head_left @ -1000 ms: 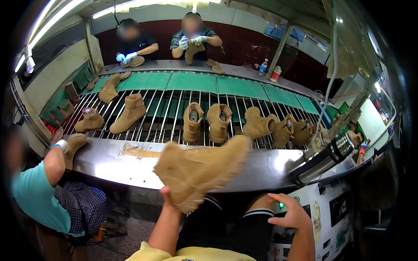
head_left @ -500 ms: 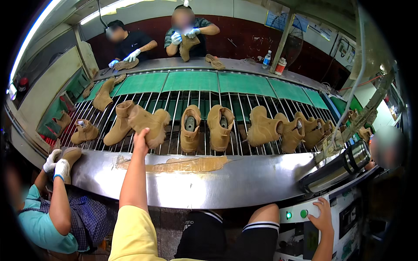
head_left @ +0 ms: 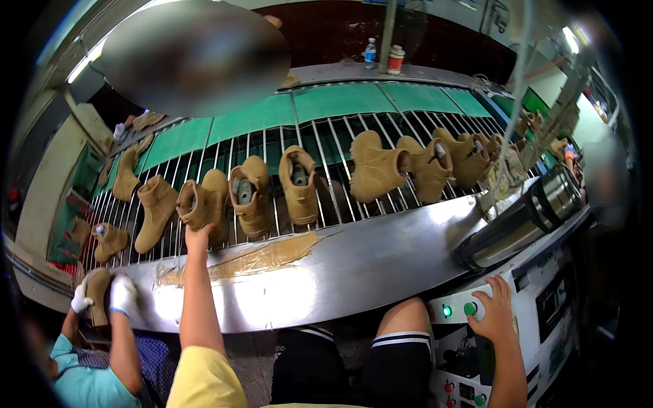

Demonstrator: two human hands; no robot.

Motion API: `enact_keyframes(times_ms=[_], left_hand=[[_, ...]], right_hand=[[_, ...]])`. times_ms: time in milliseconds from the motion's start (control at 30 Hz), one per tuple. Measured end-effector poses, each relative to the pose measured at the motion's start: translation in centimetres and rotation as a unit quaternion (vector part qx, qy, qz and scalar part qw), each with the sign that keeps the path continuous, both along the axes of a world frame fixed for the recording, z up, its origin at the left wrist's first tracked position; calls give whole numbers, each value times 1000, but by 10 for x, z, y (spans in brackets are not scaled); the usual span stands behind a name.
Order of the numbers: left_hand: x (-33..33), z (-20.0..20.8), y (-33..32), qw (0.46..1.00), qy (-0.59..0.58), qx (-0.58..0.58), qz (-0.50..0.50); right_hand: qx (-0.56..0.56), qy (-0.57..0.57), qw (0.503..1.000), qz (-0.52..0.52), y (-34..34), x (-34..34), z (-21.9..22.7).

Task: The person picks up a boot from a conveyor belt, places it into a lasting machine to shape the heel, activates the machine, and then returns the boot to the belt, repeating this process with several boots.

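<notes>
My left hand (head_left: 198, 238) is closed around the back of a tan ankle boot (head_left: 195, 206), whose opening tilts toward me over the metal rods. Another boot (head_left: 216, 192) stands close beside it, partly covered. To the right are two boots (head_left: 249, 197) (head_left: 299, 185) with their openings facing up and dark insides showing. On the left a further boot (head_left: 155, 212) leans across the rods. Beside the bench, my right hand (head_left: 495, 314) is open with fingers apart at a green push button (head_left: 470, 309) on a white control panel; whether it touches the button I cannot tell.
A steel ledge (head_left: 367, 262) with torn brown tape runs along the rod conveyor (head_left: 333, 173). Several boots (head_left: 375, 167) lie farther right. A large steel flask (head_left: 524, 217) rests at the right end. At lower left a co-worker's gloved hands hold a boot (head_left: 99, 296).
The view has turned and shifted. My left hand has turned its boot from lying sideways to opening toward me, beside the pair. My right hand's fingers have come nearer the green button.
</notes>
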State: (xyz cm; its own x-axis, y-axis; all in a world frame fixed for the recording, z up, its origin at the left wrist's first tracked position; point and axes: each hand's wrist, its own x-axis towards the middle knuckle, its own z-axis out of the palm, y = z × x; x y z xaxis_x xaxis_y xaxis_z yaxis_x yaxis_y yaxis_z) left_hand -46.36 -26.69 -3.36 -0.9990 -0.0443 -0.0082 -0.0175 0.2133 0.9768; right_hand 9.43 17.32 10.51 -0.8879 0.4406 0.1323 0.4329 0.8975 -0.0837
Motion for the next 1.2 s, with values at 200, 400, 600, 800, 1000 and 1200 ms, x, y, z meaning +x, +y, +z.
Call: enact_keyframes(times_ms=[200,400,600,800,1000,1200], left_hand=[[148,64,186,937,346,-15,44],[168,26,369,851,402,-221,-257],[140,-13,465,851,340,-331,-225],[125,-44,463,948,269,-95,-142],[147,-21,473,990,127,-8,-63],[151,-1,481,994,77,-41,-61]], right_hand=[[11,17,1000,-14,6,8,-6],[12,24,1000,9,15,10,-9],[-31,56,998,8,22,15,-2],[-23,37,999,-6,19,12,-3],[-11,33,999,-12,20,14,-6],[2,42,999,-7,19,17,-7]])
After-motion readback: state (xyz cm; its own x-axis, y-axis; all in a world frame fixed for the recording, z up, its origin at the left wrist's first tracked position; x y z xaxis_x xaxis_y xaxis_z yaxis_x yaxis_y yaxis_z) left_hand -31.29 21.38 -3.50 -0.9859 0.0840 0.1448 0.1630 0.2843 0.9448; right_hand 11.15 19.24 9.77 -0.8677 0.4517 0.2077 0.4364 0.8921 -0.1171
